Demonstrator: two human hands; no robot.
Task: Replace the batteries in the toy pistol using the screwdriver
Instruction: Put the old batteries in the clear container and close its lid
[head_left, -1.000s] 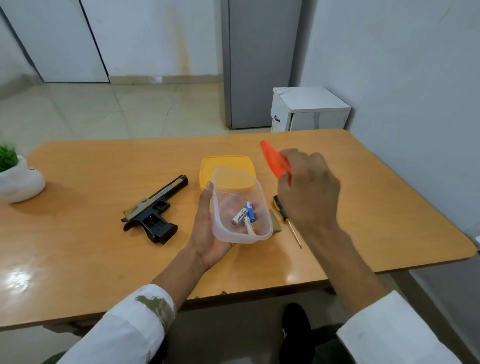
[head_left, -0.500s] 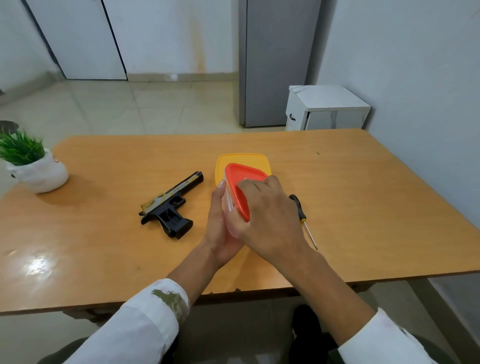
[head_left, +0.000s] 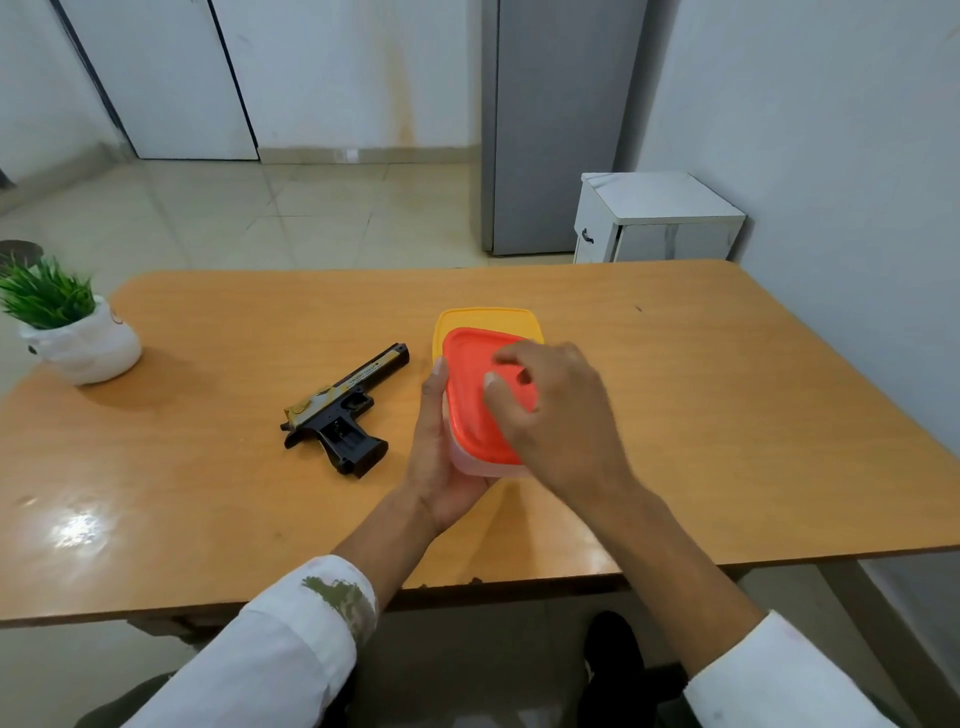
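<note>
The left hand (head_left: 434, 457) cradles a clear container (head_left: 467, 466) from its left side and underneath, thumb straight along the rim and the other fingers hidden beneath, so it grips the container; the right hand (head_left: 556, 415) lies on top of the red lid (head_left: 470, 400) that covers the container, its fingers (head_left: 511, 358) bent with the tips on the lid, though blur leaves it unclear whether they pinch the lid or only press it; the toy pistol (head_left: 343, 410) lies flat on the table (head_left: 727, 415) just left of the left fingers, apart from them, muzzle pointing away; a yellow lid (head_left: 483, 318) lies just beyond the fingertips, partly covered by the red lid; a potted plant (head_left: 78, 332) stands well left of both hands near the table's edge.
</note>
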